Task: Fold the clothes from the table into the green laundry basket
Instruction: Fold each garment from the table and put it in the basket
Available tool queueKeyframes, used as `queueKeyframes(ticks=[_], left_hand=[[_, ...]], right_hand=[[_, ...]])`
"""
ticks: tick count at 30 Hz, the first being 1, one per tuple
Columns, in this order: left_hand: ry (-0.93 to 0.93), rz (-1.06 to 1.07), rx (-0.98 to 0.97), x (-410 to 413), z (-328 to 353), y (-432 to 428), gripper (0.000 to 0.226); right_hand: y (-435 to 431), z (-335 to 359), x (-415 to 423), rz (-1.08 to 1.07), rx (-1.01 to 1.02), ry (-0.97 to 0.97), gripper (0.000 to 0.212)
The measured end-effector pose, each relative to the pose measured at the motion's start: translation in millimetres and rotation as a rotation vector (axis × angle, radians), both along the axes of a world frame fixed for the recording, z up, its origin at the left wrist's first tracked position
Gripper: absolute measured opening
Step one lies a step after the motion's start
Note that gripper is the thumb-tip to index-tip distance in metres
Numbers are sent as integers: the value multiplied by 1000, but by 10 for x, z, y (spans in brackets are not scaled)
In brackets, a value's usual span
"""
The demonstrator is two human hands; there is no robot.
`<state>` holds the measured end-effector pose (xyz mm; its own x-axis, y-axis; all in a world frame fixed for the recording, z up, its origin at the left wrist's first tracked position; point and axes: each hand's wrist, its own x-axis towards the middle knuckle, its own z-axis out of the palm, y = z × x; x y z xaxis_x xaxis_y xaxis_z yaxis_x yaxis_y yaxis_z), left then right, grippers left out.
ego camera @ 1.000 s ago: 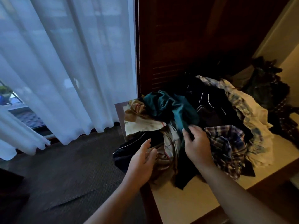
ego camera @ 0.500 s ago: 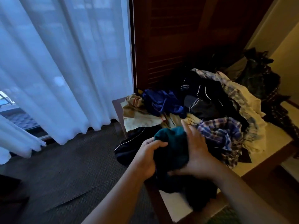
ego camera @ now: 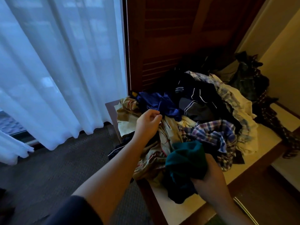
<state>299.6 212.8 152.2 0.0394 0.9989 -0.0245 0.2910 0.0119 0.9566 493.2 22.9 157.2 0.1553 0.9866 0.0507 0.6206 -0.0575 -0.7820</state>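
Beside the white curtain, the left hand hovers with curled fingers over the heap of clothes on the bench; whether it pinches cloth, I cannot tell. At the heap's front edge, a bunched teal garment is gripped by the right hand.

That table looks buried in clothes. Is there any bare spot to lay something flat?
Yes: a bare strip of tabletop runs along the front edge, right of the plaid shirt, and a smaller patch shows below the teal garment. The left and back are heaped with clothes.
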Motion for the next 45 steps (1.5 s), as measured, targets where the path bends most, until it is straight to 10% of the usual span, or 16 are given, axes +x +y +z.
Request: queueKeyframes(ticks=[10,14,19,22,25,33,45], left_hand=[[744,-194,-118,404,-448,1163,96],[572,-121,-140,457,-390,1176,25],[468,-489,35,437,427,536,14],[439,-595,249,225,501,-5,55],[315,-796,-42,285,107,-168,121],[278,-654,48,752,-202,-1005,33],[1,-112,-253,1418,-393,-3211,26]], right_hand=[[261,-160,-23,47,-64,-127,46],[235,-174,39,38,-60,-111,51],[206,-202,237,-33,-49,-125,46],[161,-225,324,-94,-68,-134,45],[123,-250,341,-67,-37,-140,39],[-258,-198,616,-36,88,-13,57],[-1682,-522,1861,50,95,142,57]])
